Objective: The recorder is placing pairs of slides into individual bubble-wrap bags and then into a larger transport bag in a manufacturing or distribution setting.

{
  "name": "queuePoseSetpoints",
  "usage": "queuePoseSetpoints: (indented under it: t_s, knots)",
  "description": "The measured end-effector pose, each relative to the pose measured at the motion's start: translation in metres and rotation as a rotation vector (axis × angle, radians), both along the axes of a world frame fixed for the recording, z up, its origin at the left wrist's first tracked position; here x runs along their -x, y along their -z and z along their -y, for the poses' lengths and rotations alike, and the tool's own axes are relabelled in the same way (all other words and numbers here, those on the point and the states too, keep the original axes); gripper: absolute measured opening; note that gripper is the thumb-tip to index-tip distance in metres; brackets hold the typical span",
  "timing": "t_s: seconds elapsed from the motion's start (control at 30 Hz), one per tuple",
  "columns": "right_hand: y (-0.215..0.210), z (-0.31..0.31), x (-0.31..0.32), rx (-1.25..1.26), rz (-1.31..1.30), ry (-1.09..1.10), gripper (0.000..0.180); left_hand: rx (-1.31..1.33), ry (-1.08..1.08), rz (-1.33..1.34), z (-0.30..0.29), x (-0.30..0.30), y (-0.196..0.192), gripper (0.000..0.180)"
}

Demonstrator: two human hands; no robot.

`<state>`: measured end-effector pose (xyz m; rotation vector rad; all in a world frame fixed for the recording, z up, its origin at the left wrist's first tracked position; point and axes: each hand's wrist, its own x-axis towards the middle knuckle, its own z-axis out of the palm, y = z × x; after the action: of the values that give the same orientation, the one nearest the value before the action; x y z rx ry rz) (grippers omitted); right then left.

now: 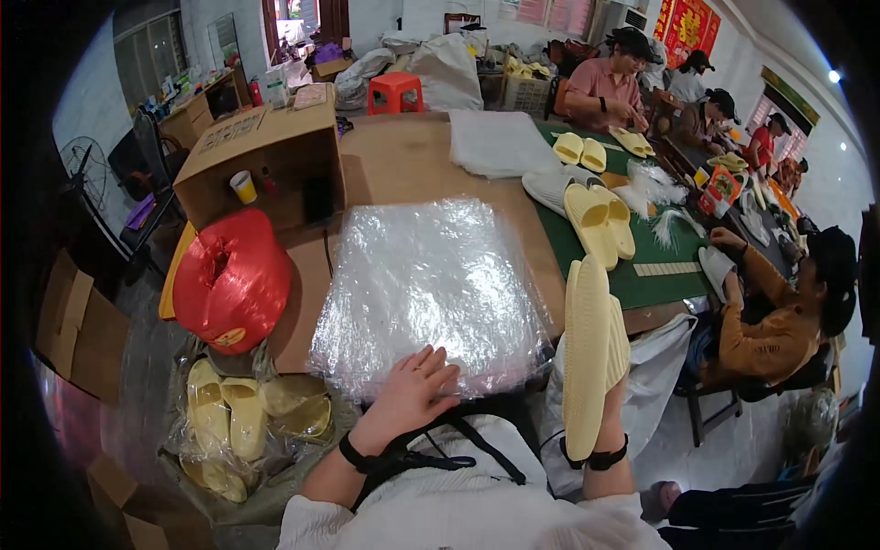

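Note:
My left hand (412, 390) lies palm down, fingers stretched, on the near edge of a stack of clear plastic bags (431, 275). It holds nothing. A pale yellow slipper (587, 367) stands upright in my right hand (616, 412), its sole toward me, to the right of the stack. The slipper hides most of that hand's fingers. Whether a second slipper is behind it, I cannot tell. Just beyond, a pair of yellow slippers (598, 223) rests on the green mat (646, 286), with a grey slipper (547, 191) beside it.
At left stand a red roll of plastic twine (234, 280) and an open cardboard box (261, 156) holding a paper cup (243, 187). Bagged yellow slippers (243, 417) fill a sack at lower left. A co-worker in an orange-brown top (765, 330) sits at right; others work farther back.

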<state>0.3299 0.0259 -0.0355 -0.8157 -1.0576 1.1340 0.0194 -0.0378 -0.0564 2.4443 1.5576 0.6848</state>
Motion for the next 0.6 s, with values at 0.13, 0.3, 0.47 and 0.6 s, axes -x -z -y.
queuePoseSetpoints:
  t_s: [0.13,0.3,0.47,0.6]
  knots:
    - [-0.011,0.006,0.008,0.012,-0.038,-0.015,0.031,0.095,-0.061,0.236,-0.003,0.007,-0.006,0.033]
    - [-0.007,0.009,0.006,-0.098,0.222,0.032,0.032,-0.023,-0.071,0.222,-0.004,0.001,-0.023,0.03]
    - [-0.007,0.009,0.006,-0.024,0.081,-0.031,0.032,-0.015,-0.093,0.182,-0.007,0.002,0.0,0.028]
    - [0.006,0.008,0.003,-0.017,0.096,0.008,0.027,0.023,-0.187,0.427,-0.014,0.007,0.014,0.021]
